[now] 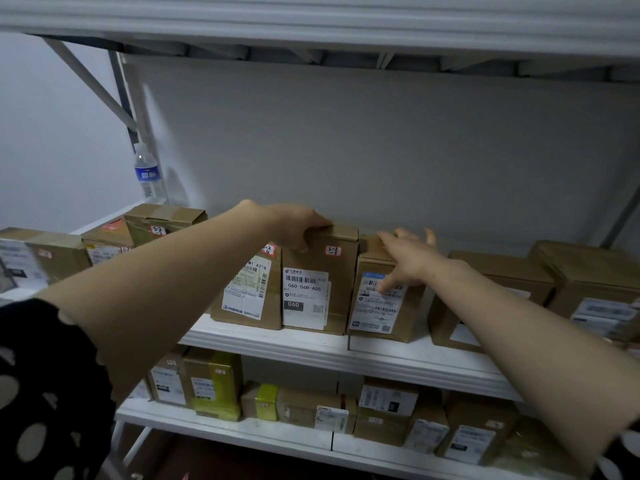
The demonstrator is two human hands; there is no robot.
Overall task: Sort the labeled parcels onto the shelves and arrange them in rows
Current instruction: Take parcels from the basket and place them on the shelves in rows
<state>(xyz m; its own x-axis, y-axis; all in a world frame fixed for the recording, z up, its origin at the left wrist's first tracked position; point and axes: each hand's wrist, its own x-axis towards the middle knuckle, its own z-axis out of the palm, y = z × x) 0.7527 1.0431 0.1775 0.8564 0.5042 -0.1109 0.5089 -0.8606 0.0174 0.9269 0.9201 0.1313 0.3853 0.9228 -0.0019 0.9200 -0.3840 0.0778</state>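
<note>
A row of brown cardboard parcels stands on the white middle shelf [277,341]. My left hand [298,225] grips the top left corner of the upright parcel tagged 3-2-5 [320,285], thumb on its front face. My right hand [408,254] lies with spread fingers on the neighbouring parcel [384,306] to the right, fingers over its top edge and thumb on its label. To the left stands the parcel tagged 3-2-4 [247,289]. More parcels sit at the far left [162,221] and at the right [498,275].
A water bottle [149,173] stands at the shelf's back left corner beside the upright post. The lower shelf [225,426] holds several brown and yellow-green parcels. A shelf board runs overhead. Behind the row is a bare grey wall.
</note>
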